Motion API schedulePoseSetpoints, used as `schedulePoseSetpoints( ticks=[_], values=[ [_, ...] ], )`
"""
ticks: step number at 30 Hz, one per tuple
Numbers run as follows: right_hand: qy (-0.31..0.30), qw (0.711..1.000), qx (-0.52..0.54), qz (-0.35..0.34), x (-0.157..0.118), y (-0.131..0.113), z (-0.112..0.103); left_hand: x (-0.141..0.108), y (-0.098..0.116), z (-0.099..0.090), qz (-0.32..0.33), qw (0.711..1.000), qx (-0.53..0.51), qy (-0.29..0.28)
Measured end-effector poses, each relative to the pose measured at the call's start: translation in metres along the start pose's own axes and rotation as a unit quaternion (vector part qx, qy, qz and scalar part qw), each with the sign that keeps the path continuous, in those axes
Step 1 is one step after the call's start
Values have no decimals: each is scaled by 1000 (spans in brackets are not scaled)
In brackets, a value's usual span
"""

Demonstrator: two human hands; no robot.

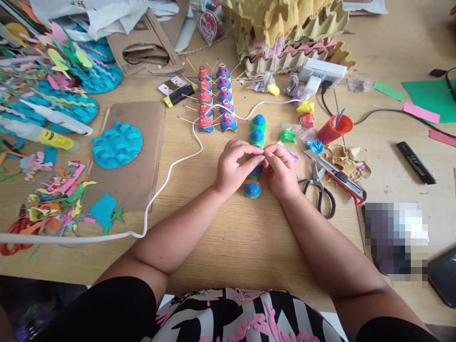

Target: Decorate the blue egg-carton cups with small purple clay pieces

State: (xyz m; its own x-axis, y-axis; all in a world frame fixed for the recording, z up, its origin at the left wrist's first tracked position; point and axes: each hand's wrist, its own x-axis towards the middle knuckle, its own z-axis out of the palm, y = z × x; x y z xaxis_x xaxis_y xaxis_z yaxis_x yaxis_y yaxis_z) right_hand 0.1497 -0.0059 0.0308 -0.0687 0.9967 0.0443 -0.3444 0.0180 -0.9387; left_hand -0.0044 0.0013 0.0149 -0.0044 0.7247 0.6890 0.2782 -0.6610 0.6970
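My left hand [233, 166] and my right hand [282, 172] meet fingertip to fingertip, both closed in a pinch. Whatever sits between the fingers is too small to make out. Below them runs a row of egg-carton cups [258, 122] coated in blue and green clay, its middle partly hidden by my hands. The front cup [252, 190] bears a small raised dot on its blue top. Behind stand two finished-looking rows of cups, one red and blue [204, 97], one purple and blue [224, 95], with pin-tipped sticks poking out.
Scissors [317, 187], a utility knife [338, 175] and an orange cup [335, 128] lie or stand to the right, beside bagged clay [288, 135]. A white cable [173, 164] crosses the table. Left are cardboard [124, 190] and paper scraps [57, 199]; egg trays [285, 28] are stacked behind.
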Motion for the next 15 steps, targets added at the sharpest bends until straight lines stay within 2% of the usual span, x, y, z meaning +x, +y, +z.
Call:
schedulePoseSetpoints(
  ticks=[5,10,15],
  values=[
    [-4,1000,3,2,0,2,-1,0,0,-1,-15,999,29,-17],
    [-3,1000,-6,-4,0,3,-1,0,-1,1,12,1000,-2,13],
    [-3,1000,-24,-11,0,2,0,0,-2,2,16,1000,-6,16]
  ],
)
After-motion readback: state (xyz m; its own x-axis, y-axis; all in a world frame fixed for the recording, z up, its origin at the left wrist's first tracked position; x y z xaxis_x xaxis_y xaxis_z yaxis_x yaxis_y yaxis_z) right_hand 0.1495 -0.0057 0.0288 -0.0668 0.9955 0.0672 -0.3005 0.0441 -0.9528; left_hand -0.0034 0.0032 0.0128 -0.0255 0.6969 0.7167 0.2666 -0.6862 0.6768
